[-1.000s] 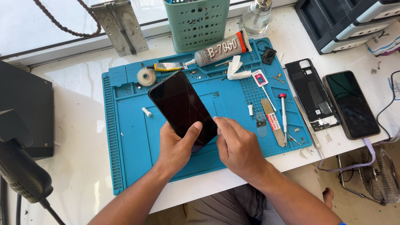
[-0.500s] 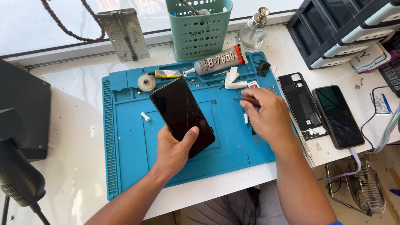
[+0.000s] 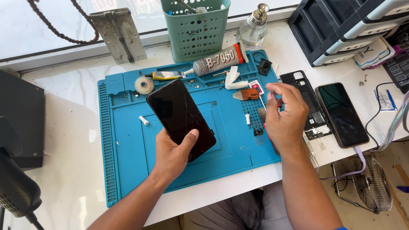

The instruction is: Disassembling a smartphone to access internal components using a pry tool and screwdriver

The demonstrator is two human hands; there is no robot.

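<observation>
- We hold the phone (image 3: 181, 118) in our left hand (image 3: 172, 155), palm under its near end and thumb pressed on the glass at the lower corner; the far end tilts up over the middle of the blue mat (image 3: 123, 140).
- The dark screen shows fine cracks, so we judge it fragile: thin, stiff, light, and slick on the face.
- Best taken by the long side edges, we think, not by pressing on the cracked glass, and kept low over the mat, where a slip would be softer.
- Our right hand (image 3: 284, 117) is near the mat's right edge, fingers pinched on a thin tool (image 3: 261, 114) with a red handle; its tip we cannot make out.
- A glue tube (image 3: 215, 59) lies along the mat's far edge; a bare phone frame (image 3: 309, 104) and a second phone (image 3: 342, 114) lie just off the right edge on the bench (image 3: 64, 187).
</observation>
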